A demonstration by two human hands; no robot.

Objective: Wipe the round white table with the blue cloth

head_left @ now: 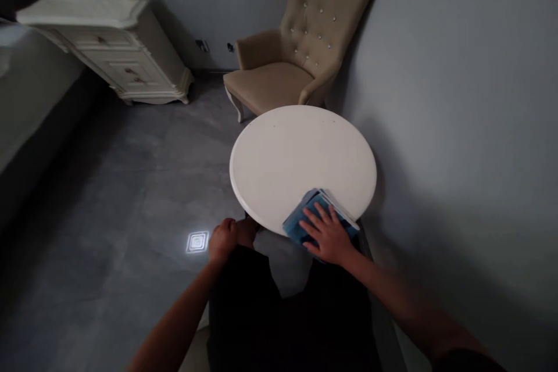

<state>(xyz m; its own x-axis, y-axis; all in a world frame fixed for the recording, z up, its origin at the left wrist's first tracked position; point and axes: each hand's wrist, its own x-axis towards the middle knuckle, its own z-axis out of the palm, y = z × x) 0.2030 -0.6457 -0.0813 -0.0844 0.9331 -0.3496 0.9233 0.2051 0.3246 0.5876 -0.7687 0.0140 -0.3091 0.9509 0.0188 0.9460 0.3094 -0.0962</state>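
A folded blue cloth [299, 222] with pale edges lies at the near edge of the round white table [300, 157]. My right hand [326, 235] rests flat on top of it, fingers spread, pressing it rather than gripping it. Part of the cloth reaches over the table's rim. To the left, my left hand [223, 239] is closed loosely by my left knee, off the table. Nothing shows in its fingers.
A tan buttoned armchair [274, 81] stands just behind the table. A grey wall [457, 128] runs close along the right. At the back left are a white nightstand [131, 58] and a bed edge [39, 93]. A small light square [197, 242] shows on the grey floor.
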